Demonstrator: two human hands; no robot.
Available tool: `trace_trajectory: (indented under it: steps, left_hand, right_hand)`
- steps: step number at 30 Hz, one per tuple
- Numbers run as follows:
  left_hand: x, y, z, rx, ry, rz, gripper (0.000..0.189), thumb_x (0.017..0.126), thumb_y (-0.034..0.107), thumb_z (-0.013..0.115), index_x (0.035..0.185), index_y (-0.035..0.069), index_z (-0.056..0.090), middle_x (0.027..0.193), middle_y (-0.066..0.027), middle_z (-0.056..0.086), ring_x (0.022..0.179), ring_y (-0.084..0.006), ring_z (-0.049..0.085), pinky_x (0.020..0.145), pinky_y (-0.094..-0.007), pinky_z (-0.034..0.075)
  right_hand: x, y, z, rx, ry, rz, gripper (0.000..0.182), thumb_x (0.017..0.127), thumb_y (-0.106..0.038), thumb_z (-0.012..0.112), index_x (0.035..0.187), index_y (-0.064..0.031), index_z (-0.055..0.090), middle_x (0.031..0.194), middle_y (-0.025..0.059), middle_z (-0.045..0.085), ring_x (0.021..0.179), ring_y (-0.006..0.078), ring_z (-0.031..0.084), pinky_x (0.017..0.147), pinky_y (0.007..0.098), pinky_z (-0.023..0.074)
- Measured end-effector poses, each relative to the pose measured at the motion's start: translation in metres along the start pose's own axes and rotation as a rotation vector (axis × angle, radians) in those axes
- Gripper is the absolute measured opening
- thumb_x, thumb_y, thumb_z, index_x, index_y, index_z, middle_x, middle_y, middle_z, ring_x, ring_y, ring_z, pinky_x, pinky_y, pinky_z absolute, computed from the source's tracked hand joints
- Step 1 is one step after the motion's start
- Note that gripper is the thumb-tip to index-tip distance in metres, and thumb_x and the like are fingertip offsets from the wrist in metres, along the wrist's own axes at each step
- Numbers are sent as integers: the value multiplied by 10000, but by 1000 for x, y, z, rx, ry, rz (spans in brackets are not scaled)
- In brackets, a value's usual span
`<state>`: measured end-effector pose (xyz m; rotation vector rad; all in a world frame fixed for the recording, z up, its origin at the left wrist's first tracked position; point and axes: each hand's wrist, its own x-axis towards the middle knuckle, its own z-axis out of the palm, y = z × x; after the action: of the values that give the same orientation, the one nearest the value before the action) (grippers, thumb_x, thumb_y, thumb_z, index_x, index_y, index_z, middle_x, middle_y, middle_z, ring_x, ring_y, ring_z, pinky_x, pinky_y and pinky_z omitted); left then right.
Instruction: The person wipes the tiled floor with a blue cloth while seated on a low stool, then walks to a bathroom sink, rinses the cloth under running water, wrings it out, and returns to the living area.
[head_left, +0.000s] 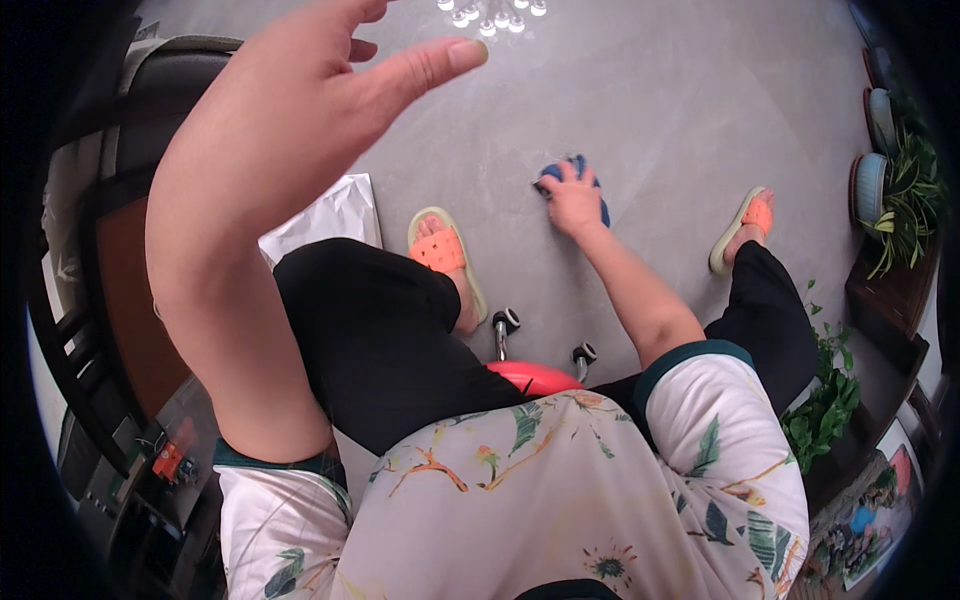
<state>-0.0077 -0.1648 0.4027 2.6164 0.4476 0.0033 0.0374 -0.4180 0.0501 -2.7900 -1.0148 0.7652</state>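
My right hand (576, 204) presses down on a crumpled blue cloth (606, 213) against the grey floor (660, 135), with its fingers spread over the fabric. Raised close to the camera at the upper left is my left hand (375, 67). Its thumb points right, and the other fingers are partly cut off by the picture's top edge, so whether they hold anything is not visible. The cloth lies between my two feet, which wear orange and pale green slippers (437, 250).
I sit on a red stool seat (536, 377) with caster wheels (508, 320). A white paper bag (330, 214) stands beside my left leg. Dark wooden furniture (135, 300) lines the left. Potted plants (872, 187) stand at right, and leafy greenery (825, 405) hangs near my right knee.
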Motion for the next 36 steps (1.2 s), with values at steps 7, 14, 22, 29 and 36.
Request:
trace_trajectory:
  steps: [7,14,22,29,36]
  left_hand:
    - [-2,49,-26,179,-129,-194,676,876,454,635,1315,-37,482,1261,-229,559,1094,-313,598,867,-356,519]
    - [-19,53,-33,219,-96,-102,672,877,450,636,1306,-46,489,1221,-236,583,1068,-323,613,857,-359,528]
    - [-15,56,-27,121,-169,-92,667,874,448,642,1291,-53,504,1172,-248,606,1029,-321,627,825,-359,539]
    - [-29,70,-22,145,-131,-61,668,871,449,645,1289,-53,506,1170,-252,605,1037,-323,622,834,-360,534]
    - [-33,74,-9,128,-124,-63,668,872,452,644,1288,-52,507,1173,-252,603,1046,-323,619,840,-361,531]
  right_hand:
    - [-50,36,23,177,104,572,385,753,-162,698,1095,-311,602,1360,29,381,1187,393,384,925,468,469]
    - [-76,7,37,247,103,734,376,724,-143,719,1049,-304,620,1330,40,396,1171,399,388,900,459,483]
    - [-52,-47,51,-101,-54,-126,198,859,-210,522,1022,-259,624,1186,52,490,1148,403,438,793,493,511]
    - [-34,12,37,-114,63,-123,217,848,-181,541,1029,-273,617,1212,49,487,1107,390,465,802,484,516]
    - [-33,120,-1,55,107,410,373,735,-138,684,1068,-290,612,1287,57,438,1119,407,440,895,449,490]
